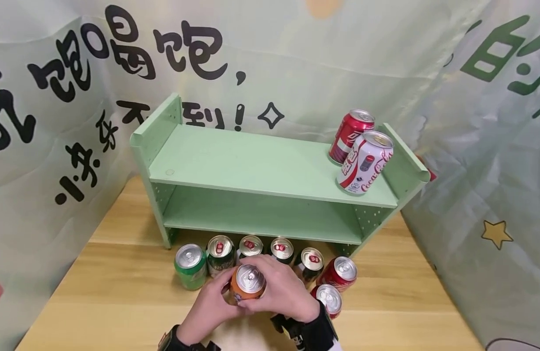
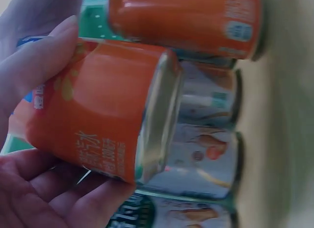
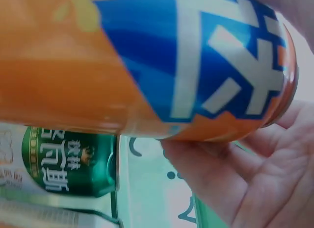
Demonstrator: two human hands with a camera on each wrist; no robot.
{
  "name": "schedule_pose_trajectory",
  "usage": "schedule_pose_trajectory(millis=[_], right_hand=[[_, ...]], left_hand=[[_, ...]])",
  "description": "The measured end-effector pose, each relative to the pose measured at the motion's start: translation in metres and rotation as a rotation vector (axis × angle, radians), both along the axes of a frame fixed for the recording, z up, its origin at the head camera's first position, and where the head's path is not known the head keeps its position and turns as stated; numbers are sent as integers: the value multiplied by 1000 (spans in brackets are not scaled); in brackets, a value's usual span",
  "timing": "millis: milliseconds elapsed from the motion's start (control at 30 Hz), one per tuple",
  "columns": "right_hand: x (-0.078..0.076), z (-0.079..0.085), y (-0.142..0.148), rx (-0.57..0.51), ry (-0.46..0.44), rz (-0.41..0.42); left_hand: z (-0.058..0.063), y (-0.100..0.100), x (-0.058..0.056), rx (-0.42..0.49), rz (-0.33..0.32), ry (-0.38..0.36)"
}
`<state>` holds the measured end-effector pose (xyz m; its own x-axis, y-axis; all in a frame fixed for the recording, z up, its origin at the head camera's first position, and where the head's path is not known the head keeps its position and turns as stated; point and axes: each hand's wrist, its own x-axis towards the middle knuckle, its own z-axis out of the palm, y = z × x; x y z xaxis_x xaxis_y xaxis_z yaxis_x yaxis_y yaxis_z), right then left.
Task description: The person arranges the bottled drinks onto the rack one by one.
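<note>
In the head view, both hands hold an orange soda can (image 1: 248, 282) by its sides, in front of the shelf. My left hand (image 1: 210, 302) grips it from the left, and my right hand (image 1: 283, 287) grips it from the right. The left wrist view shows the can (image 2: 103, 105) tilted, its metal bottom rim off the table. Large white lettering on blue marks the same can (image 3: 196, 56) in the right wrist view. Close beyond it stand a green can (image 1: 190, 265), a dark green can (image 1: 220, 256) and several others. A second orange can (image 2: 186, 22) appears behind in the left wrist view.
A light green two-tier shelf (image 1: 252, 156) stands on the wooden table (image 1: 120, 292). On its top board, at the right, are a red can (image 1: 344, 134) and a white-and-red can (image 1: 362, 165). Two red cans (image 1: 335, 275) stand right of the hands. Printed cloth (image 1: 274, 63) encloses the table.
</note>
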<state>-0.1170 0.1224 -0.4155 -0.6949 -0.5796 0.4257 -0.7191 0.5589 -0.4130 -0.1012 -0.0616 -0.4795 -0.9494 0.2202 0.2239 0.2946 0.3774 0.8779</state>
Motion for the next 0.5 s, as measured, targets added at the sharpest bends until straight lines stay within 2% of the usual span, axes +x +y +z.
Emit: schedule_pose_trajectory(millis=[100,200,333,400,500], right_hand=[[1,-1,1,-110,-13,40],[1,-3,1,-258,-77,111],[2,-2,-2,-449,-152,183],[3,-2,-3,-506,-168,171],[7,-2,-5,-527,-196,92]], left_hand=[[6,0,2,29,17,3],[13,0,3,78,46,3],[23,0,1,109,104,70],[28,-1,1,102,131,111],[36,-3,2,86,152,132]])
